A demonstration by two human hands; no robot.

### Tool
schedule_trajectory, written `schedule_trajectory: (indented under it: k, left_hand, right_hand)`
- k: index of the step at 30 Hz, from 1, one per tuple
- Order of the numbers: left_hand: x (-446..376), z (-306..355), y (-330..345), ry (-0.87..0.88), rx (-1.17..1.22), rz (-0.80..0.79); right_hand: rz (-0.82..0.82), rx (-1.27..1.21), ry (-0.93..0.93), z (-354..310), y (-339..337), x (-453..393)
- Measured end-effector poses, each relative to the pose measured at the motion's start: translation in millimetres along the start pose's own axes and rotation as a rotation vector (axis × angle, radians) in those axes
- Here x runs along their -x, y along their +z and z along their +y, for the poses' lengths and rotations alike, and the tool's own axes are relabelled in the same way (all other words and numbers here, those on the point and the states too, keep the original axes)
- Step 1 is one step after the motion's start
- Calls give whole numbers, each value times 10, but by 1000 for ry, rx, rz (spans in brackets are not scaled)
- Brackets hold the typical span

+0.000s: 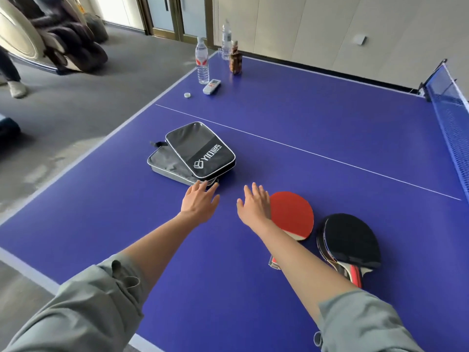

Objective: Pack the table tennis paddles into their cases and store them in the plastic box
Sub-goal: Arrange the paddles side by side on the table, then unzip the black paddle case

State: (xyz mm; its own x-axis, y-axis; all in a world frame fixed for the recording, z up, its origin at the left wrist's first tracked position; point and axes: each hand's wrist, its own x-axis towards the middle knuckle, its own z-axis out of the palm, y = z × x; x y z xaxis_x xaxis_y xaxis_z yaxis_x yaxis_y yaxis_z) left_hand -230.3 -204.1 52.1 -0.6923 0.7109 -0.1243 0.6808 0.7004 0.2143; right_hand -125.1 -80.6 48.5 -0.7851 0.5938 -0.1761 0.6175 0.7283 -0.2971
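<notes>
Two black paddle cases lie stacked on the blue table; the top case (200,149) rests askew on the lower case (168,165). My left hand (199,201) is open, its fingertips touching the near corner of the cases. My right hand (253,204) hovers open just left of a red-faced paddle (291,214), and my forearm hides that paddle's handle. To the right a black-faced paddle (351,240) lies on top of at least one more paddle, handles toward me. No plastic box is in view.
Two water bottles (202,62), a brown bottle (235,58), a white remote (212,86) and a bottle cap (187,95) stand at the table's far left corner. The net (451,118) runs along the right. A massage chair (50,34) and a person's leg are on the floor at left.
</notes>
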Motion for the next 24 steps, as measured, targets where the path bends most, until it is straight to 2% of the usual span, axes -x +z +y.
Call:
schedule_trajectory:
  k: [4, 10, 16, 18, 24]
  left_hand:
    - [-450, -549, -167, 86, -33, 14]
    - [-1354, -1422, -517, 257, -147, 4]
    - [-2219, -1805, -638, 351, -237, 12]
    - [-2438, -1871, -572, 351, -230, 6]
    - [-2818, -2038, -284, 209, -87, -113]
  right_hand:
    - [38, -7, 87, -428, 114, -346]
    - [84, -119, 347, -1089, 300, -847]
    - [161, -243, 560, -1423, 451, -1300]
    - [205, -299, 607, -1483, 497, -1462]
    - [289, -407, 687, -1498, 680, -1682]
